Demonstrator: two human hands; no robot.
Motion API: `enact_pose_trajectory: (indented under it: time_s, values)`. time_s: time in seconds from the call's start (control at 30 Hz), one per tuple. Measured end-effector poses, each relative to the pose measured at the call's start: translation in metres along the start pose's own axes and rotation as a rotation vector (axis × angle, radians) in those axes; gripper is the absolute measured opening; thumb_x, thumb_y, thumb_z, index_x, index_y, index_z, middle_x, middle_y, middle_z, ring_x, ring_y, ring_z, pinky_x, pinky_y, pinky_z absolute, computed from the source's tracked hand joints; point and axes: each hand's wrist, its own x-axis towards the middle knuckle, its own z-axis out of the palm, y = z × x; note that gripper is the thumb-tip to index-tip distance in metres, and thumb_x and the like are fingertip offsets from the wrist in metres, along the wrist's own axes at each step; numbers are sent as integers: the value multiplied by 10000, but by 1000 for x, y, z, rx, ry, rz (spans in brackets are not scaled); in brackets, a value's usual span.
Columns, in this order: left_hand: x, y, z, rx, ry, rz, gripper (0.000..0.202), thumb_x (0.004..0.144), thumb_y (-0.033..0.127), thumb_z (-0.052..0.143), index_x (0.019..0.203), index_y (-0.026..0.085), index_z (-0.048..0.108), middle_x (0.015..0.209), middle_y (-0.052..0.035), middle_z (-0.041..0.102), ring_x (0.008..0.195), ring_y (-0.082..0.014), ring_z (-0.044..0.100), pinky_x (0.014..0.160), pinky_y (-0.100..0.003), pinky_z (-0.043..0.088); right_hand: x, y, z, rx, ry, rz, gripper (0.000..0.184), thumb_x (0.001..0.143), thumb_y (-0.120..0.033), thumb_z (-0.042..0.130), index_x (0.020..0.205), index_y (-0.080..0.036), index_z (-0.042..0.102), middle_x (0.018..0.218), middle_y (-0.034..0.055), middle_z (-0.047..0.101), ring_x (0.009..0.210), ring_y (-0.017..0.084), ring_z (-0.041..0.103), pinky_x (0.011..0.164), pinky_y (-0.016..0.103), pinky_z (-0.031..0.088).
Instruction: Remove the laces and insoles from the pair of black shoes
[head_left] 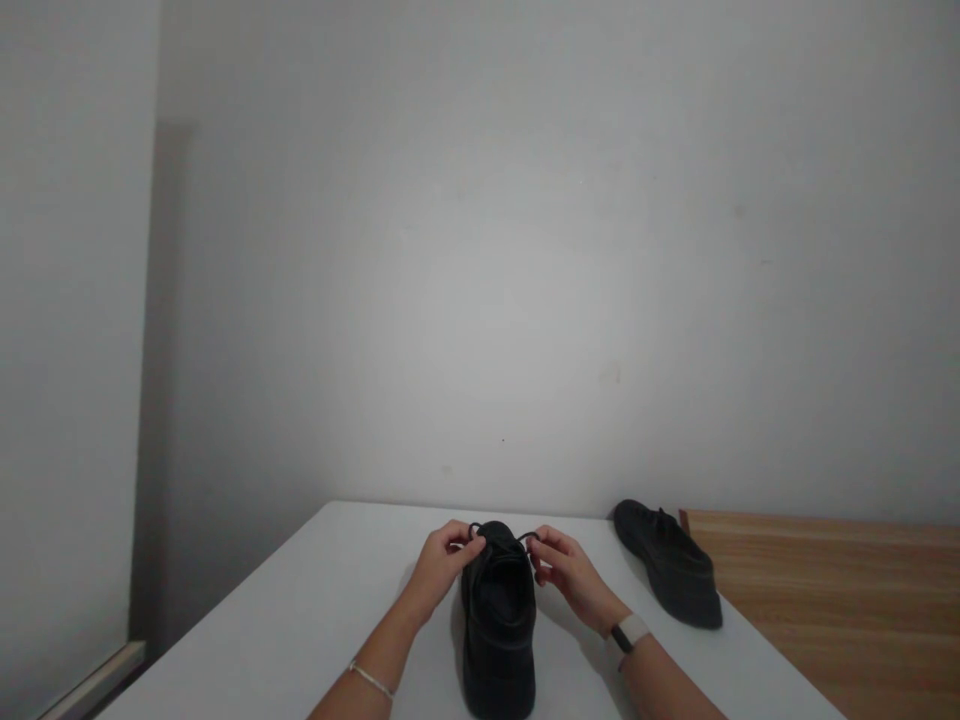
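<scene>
A black lace-up shoe stands upright on the white table, its heel toward me and its toe toward the wall. On its left side, my left hand pinches one end or loop of the black shoelace near the top of the laces. My right hand is closed on the lace at the other side, drawing it out to the right of the shoe. Whether the laces are knotted in the middle is too small to tell.
A second black shoe rests at the table's right edge, toe toward the wall. Beyond that edge is a wood-grain surface. The grey-white wall rises behind the table, and a pale panel stands at far left.
</scene>
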Motion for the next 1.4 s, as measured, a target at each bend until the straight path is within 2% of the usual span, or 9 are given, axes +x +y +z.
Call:
enact_pose_trajectory:
  time_s: [0.17, 0.33, 0.4, 0.5, 0.6, 0.73, 0.93, 1.13, 1.4]
  values:
    - [1, 3, -1, -102, 51, -31, 313, 693, 451, 696, 675, 149, 615, 669, 4, 607, 686, -144, 541, 688, -253, 404, 5, -1, -4, 108, 86, -53, 312, 723, -441, 708, 713, -157, 577, 733, 15, 567, 595, 105, 475, 551, 243, 371]
    - [1, 1, 0, -350, 58, -109, 327, 738, 480, 660, 756, 169, 560, 752, -19, 649, 691, -150, 600, 681, -279, 452, 5, -2, -4, 127, 100, -58, 321, 726, -458, 704, 731, -165, 575, 598, -17, 534, 565, 113, 472, 574, 251, 363]
    - [1, 3, -1, -451, 82, -110, 319, 748, 470, 659, 748, 176, 534, 701, 3, 623, 623, -131, 581, 620, -258, 442, 3, -5, -3, 139, 87, -66, 315, 747, -465, 681, 746, -166, 582, 518, -42, 477, 509, 106, 428, 543, 251, 337]
    - [-1, 7, -2, -507, 63, -92, 324, 776, 466, 631, 705, 159, 554, 630, 9, 575, 560, -111, 520, 566, -241, 407, 2, -8, -2, 147, 15, -57, 365, 809, -500, 594, 657, -171, 547, 445, -53, 411, 469, 107, 396, 538, 266, 326]
    - [-3, 10, -4, -422, 30, -16, 426, 825, 469, 551, 548, 146, 547, 585, -16, 547, 599, -130, 503, 615, -258, 398, 3, -6, -3, 111, -14, -52, 396, 833, -505, 560, 626, -169, 528, 465, -34, 453, 494, 112, 430, 563, 272, 330]
    - [-1, 7, -5, -243, 59, 40, 488, 816, 434, 520, 411, 168, 464, 583, -39, 559, 633, -154, 502, 645, -271, 376, 7, 6, -8, 10, 27, -31, 317, 777, -472, 650, 803, -161, 593, 485, -42, 504, 505, 101, 444, 547, 244, 303]
    - [5, -9, -3, 50, 27, -12, 336, 715, 436, 621, 551, 146, 579, 550, -5, 532, 582, -150, 477, 603, -268, 358, 6, 13, -4, -73, -18, 24, 297, 731, -423, 710, 794, -146, 625, 639, -1, 589, 570, 100, 485, 577, 244, 349]
    - [5, -19, -1, 69, -18, -36, 256, 667, 369, 681, 688, 128, 598, 623, -8, 567, 596, -140, 498, 587, -250, 365, 7, 14, -3, -101, -7, 2, 299, 713, -424, 726, 791, -151, 632, 630, -7, 574, 568, 104, 480, 556, 241, 340]
    - [1, -16, 3, 120, -41, 5, 218, 738, 345, 624, 730, 129, 598, 672, -18, 576, 641, -147, 518, 610, -249, 384, 9, 18, -1, -145, 36, -37, 305, 719, -432, 710, 735, -146, 606, 585, -24, 531, 530, 91, 438, 528, 237, 316]
